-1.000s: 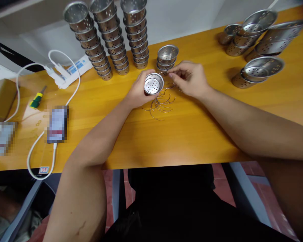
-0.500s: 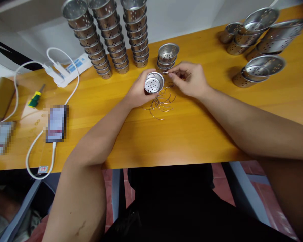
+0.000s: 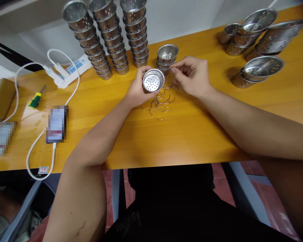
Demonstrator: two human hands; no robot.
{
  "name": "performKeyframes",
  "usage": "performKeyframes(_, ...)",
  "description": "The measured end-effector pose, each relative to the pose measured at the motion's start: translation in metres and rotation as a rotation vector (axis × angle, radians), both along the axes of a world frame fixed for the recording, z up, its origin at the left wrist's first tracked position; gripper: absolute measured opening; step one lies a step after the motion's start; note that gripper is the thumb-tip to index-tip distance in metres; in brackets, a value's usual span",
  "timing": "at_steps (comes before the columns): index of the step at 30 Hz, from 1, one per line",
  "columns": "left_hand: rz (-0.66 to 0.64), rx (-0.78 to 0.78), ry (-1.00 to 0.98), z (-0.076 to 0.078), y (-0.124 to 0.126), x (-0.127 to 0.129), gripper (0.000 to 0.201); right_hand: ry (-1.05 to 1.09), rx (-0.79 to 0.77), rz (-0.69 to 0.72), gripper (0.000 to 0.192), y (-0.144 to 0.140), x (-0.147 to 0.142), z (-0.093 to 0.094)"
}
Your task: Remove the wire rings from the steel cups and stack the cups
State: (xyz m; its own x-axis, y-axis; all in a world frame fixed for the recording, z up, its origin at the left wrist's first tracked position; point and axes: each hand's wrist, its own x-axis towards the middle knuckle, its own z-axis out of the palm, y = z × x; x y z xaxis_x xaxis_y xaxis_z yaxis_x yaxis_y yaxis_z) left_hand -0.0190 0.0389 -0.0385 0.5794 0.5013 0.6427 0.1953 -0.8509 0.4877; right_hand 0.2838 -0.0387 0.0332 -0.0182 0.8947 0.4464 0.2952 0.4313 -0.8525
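My left hand (image 3: 137, 88) is wrapped around a perforated metal cup (image 3: 152, 82), its open mouth tilted up toward me. To the right of the cup, my right hand (image 3: 192, 75) is closed in a pinch on a thin curved wire, of which little shows at the fingertips. Below and between both hands, several loose curved wires (image 3: 162, 104) lie in a tangle on the wooden table. Just behind the hands stands a short stack of perforated cups (image 3: 167, 53).
Three tall stacks of perforated cups (image 3: 116, 43) stand at the back. More cups (image 3: 261, 69) are grouped on the right. Leftward lie a power strip (image 3: 74, 72) with white cables, a phone (image 3: 56, 124), a green-yellow screwdriver (image 3: 35, 100) and a cardboard box (image 3: 1, 97).
My right hand has moved slightly up and right, away from the cup, and the wire at its fingertips shows less. The cup in my left hand has risen and tilted slightly.
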Motion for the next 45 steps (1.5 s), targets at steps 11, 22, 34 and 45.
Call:
performKeyframes(11,0.070,-0.067,-0.058,0.011,-0.011,0.003,0.100,0.003,-0.013,0.114,0.081,-0.013,-0.010,0.010)
performKeyframes(22,0.118,-0.118,-0.025,0.033,-0.024,0.007,0.110,0.013,-0.075,0.120,0.097,0.006,-0.003,-0.006)
performKeyframes(34,0.126,-0.105,0.004,0.027,-0.018,0.000,0.102,-0.056,-0.031,0.084,0.078,-0.016,-0.012,0.025)
performKeyframes(45,0.171,-0.063,-0.045,0.011,-0.005,0.001,0.107,-0.109,-0.084,0.105,0.083,-0.052,-0.040,0.048)
